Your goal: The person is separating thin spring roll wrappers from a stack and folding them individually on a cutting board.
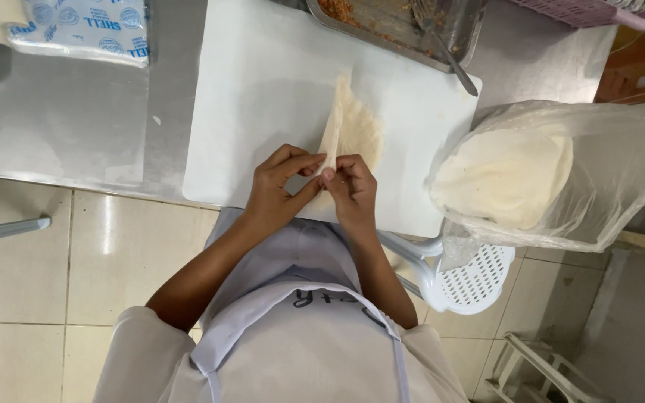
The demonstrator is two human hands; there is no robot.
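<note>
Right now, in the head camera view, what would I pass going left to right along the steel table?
Blue-and-white plastic packet → white cutting board → left hand → thin pastry sheet pinched by both hands → right hand → metal tray with a spoon → clear bag of wrappers.

Two packages on the worktop, no signs or screens.

We note a flat sealed plastic packet, white with blue round marks and lettering, at the far left corner of the steel surface. At the right edge we see a large clear plastic bag, crumpled and open-mouthed, holding a stack of pale round wrappers; it overhangs the worktop's edge.
</note>
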